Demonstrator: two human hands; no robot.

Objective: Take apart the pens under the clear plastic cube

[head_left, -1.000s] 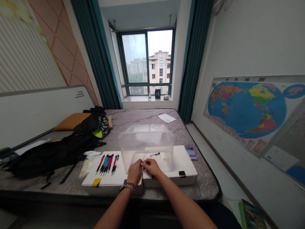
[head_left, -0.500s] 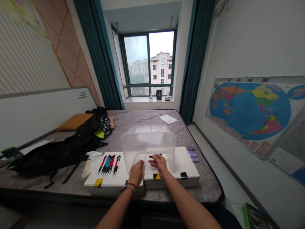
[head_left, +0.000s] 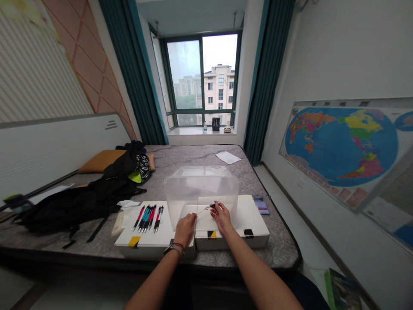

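My left hand (head_left: 185, 229) pinches the near end of a thin pale rod (head_left: 202, 211) that looks like a pen refill. My right hand (head_left: 222, 218) holds a short dark piece (head_left: 212, 206), like a pen's lower barrel, between thumb and fingers. The rod's far end points at this piece; whether they touch is too small to tell. Both hands are in front of an open, clear plastic bin (head_left: 180, 189) lying on its side across two white boxes (head_left: 253, 217). Several click pens (head_left: 150, 218), red, teal and black, lie in a row left of my hands.
The boxes stand on a grey marbled mattress (head_left: 190, 157). A black backpack (head_left: 71, 211) lies to the left, with crumpled tissue (head_left: 128, 203) beside the boxes. A blurred purple packet (head_left: 262, 206) sits at right, a white sheet (head_left: 228, 157) farther back.
The thin rod has swung from steep to nearly level, its tip now toward the dark piece. My right hand has moved slightly right and up. The view has shifted slightly.
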